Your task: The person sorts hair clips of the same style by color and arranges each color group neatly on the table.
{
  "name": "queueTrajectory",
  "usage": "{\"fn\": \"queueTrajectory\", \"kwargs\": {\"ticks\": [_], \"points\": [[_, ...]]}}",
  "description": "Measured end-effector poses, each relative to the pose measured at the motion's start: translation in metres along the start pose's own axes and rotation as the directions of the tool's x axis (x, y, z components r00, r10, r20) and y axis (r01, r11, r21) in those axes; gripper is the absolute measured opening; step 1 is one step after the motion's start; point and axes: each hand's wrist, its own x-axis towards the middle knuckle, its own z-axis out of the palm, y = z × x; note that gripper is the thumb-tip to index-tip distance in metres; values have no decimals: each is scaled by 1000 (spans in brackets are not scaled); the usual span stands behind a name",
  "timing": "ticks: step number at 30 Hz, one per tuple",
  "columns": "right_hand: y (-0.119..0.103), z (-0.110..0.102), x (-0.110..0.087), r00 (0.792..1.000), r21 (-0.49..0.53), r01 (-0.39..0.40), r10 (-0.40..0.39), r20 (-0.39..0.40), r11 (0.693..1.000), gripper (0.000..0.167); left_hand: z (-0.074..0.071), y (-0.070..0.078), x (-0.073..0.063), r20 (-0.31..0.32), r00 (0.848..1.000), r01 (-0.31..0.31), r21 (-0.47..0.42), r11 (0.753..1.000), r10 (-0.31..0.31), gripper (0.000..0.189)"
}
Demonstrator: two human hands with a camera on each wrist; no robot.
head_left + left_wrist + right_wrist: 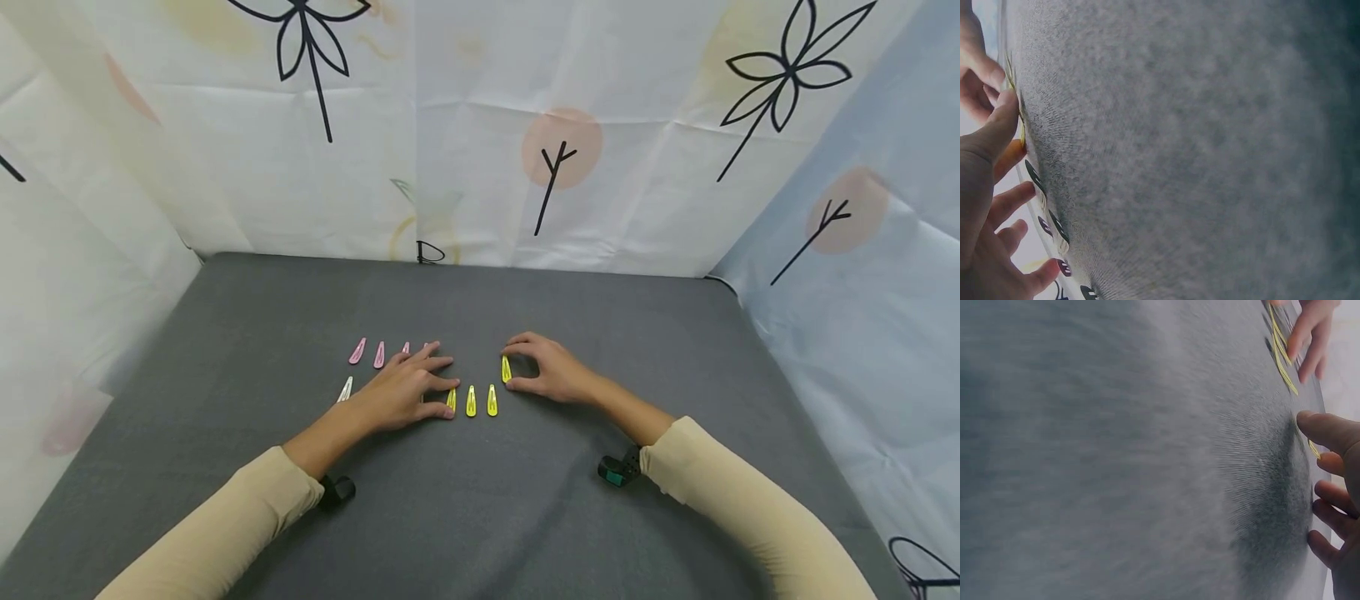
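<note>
On the grey tabletop, snap hair clips lie in rows. My left hand [400, 392] has its thumb and index fingertip at the two ends of a yellow hair clip [452, 401], pinching it, while the other fingers spread outward. To the right, my right hand [553, 371] pinches another yellow hair clip [506, 369] between thumb and index finger, set a little farther back. Two more yellow clips [471, 402] lie upright side by side between the hands. In the right wrist view the right thumb [1322, 430] partly covers its clip [1314, 449].
Pink hair clips [357, 351] form a back row at the left, partly behind the left hand. A white clip [346, 389] shows beside the left wrist; the forearm hides what lies past it. Patterned cloth [480, 183] walls the table [480, 517] at the back and sides.
</note>
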Motion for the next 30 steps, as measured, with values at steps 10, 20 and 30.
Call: {"fn": "queueTrajectory", "kwargs": {"ticks": [10, 20, 30], "points": [[-8, 5, -28, 999, -19, 31, -31, -4, 999, 47, 1, -1, 0, 2, 1000, -4, 6, 1000, 4, 54], [-12, 13, -37, 1000, -4, 11, -11, -22, 1000, 47, 1, 0, 0, 6, 1000, -6, -2, 1000, 6, 54], [-13, 14, -39, 999, 26, 8, -7, -45, 1000, 46, 0, 1, 1, 7, 1000, 3, 7, 1000, -3, 54]]}}
